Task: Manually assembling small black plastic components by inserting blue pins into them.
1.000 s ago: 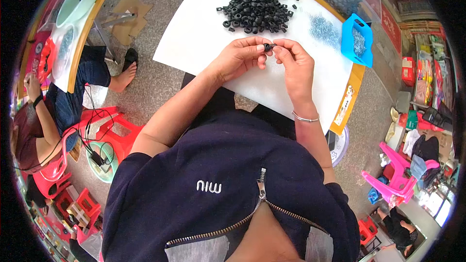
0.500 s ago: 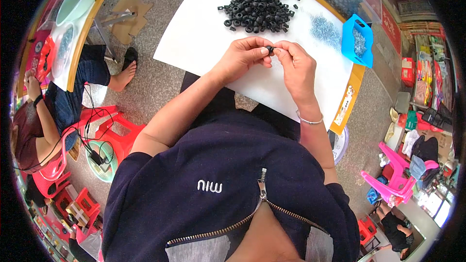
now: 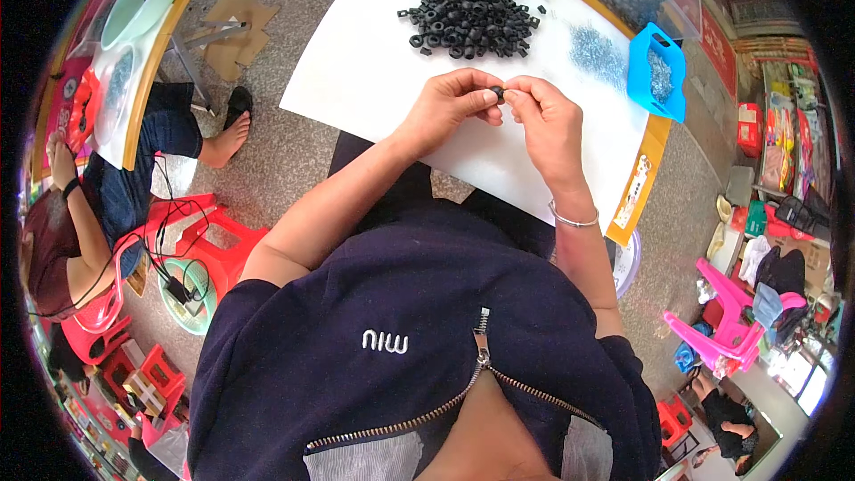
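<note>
Over the white tabletop [image 3: 356,53], my left hand [image 3: 448,109] pinches a small round black part [image 3: 497,91] between thumb and fingers. From the other side my right hand [image 3: 547,125] meets it, thumb and forefinger pressed together against the part's edge. Whatever sits in the right fingertips is too small or hidden to make out. Beyond the hands lies a heap of similar black parts [image 3: 472,18], some ring-shaped with a hole. To its right, tiny clear-bluish pieces [image 3: 598,55] are spread out, beside a bright blue handled basket [image 3: 674,105] with more of them inside.
A few black parts lie loose by the heap. A yellow edge [image 3: 631,205] borders the table on the right. Another person's foot [image 3: 230,138] and a red stool [image 3: 214,245] are on the left; a pink stool [image 3: 726,312] lies to the right.
Both hands stay together around the black part, with only a slight shift of the right hand and wrist. The heap and the basket look the same.
</note>
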`<state>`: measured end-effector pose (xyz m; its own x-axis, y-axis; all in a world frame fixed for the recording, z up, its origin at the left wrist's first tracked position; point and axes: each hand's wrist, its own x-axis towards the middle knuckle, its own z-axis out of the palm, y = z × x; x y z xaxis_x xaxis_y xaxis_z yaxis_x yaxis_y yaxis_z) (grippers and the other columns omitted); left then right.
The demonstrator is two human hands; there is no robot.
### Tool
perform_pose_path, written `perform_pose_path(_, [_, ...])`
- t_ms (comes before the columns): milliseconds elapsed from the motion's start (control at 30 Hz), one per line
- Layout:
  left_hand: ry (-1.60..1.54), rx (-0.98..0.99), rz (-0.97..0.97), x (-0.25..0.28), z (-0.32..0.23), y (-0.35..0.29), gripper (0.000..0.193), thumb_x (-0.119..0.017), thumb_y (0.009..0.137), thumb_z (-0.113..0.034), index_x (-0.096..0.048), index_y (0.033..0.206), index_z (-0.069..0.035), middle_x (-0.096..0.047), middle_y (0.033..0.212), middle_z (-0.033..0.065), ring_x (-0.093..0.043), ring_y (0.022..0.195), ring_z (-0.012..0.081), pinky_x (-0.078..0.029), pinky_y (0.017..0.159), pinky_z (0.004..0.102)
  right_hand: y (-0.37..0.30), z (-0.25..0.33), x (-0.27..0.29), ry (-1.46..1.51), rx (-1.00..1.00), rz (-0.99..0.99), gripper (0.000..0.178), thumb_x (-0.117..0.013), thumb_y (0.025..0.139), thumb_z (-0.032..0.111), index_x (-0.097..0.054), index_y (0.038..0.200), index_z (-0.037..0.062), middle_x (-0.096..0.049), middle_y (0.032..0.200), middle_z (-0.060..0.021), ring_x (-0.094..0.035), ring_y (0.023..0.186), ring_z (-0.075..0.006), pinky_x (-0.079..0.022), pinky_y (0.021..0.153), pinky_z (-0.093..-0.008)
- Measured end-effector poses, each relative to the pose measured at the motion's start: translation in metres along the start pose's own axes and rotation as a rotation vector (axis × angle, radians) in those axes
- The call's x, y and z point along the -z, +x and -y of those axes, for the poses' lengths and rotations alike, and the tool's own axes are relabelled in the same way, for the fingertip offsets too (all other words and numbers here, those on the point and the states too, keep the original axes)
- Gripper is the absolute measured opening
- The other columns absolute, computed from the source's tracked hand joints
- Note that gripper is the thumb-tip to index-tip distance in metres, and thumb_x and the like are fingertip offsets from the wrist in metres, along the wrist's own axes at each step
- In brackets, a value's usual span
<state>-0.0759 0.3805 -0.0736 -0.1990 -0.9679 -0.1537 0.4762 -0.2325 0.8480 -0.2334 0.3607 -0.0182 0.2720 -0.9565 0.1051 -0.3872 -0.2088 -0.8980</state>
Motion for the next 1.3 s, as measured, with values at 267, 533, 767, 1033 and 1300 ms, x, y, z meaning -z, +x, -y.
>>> perform_pose_path(267, [0.084, -0.004, 0.011, -0.001, -0.001, -0.001, 0.021, -0.055, 0.091, -0.007, -0.058, 0.108, 0.004, -0.063, 0.091, 0.0075, -0.062, 0.077, 0.0129, -0.052, 0.074, 0.0274, -0.003, 0.000, -0.004, -0.328, 0.372, -0.033, 0.010, -0.059, 0.081, 0.002, -0.060, 0.091, 0.0006, -0.061, 0.082, -0.0126, -0.059, 0.077, -0.0284, -0.048, 0.066, -0.0358])
perform_pose_path(533, [0.104, 0.050, -0.026, -0.005, -0.007, -0.001, 0.021, -0.054, 0.091, -0.007, -0.059, 0.106, 0.007, -0.065, 0.088, 0.0091, -0.063, 0.075, 0.0126, -0.053, 0.072, 0.0261, -0.005, -0.021, -0.008, -0.227, 0.471, -0.069, 0.012, -0.059, 0.080, 0.000, -0.059, 0.093, 0.0004, -0.059, 0.085, -0.0118, -0.057, 0.079, -0.0274, -0.048, 0.068, -0.0362])
perform_pose_path(767, [-0.087, 0.085, 0.012, -0.001, -0.009, 0.002, 0.026, -0.057, 0.091, -0.012, -0.058, 0.107, 0.009, -0.064, 0.090, 0.0126, -0.063, 0.077, 0.0168, -0.053, 0.076, 0.0289, 0.000, -0.020, -0.009, -0.333, 0.581, -0.059, 0.015, -0.063, 0.078, 0.003, -0.060, 0.093, 0.0017, -0.057, 0.084, -0.0103, -0.055, 0.077, -0.0256, -0.048, 0.067, -0.0352])
perform_pose_path(1033, [-0.086, 0.195, 0.143, 0.006, -0.012, 0.007, 0.027, -0.053, 0.092, -0.011, -0.057, 0.108, 0.010, -0.063, 0.089, 0.0113, -0.060, 0.074, 0.0157, -0.052, 0.074, 0.0286, -0.002, -0.021, -0.004, -0.286, 0.535, 0.039, 0.015, -0.065, 0.077, 0.005, -0.060, 0.090, 0.0038, -0.055, 0.081, -0.0090, -0.055, 0.075, -0.0251, -0.047, 0.066, -0.0339])
perform_pose_path(1300, [0.212, 0.123, 0.042, -0.013, -0.010, -0.003, 0.027, -0.047, 0.095, -0.017, -0.057, 0.108, 0.004, -0.054, 0.077, 0.0019, -0.047, 0.064, 0.0091, -0.042, 0.059, 0.0226, -0.011, -0.013, -0.027, 0.152, 0.130, -0.060, 0.020, -0.052, 0.093, 0.017, -0.052, 0.107, 0.0012, -0.049, 0.101, -0.0101, -0.055, 0.076, -0.0132, -0.047, 0.052, -0.0232])
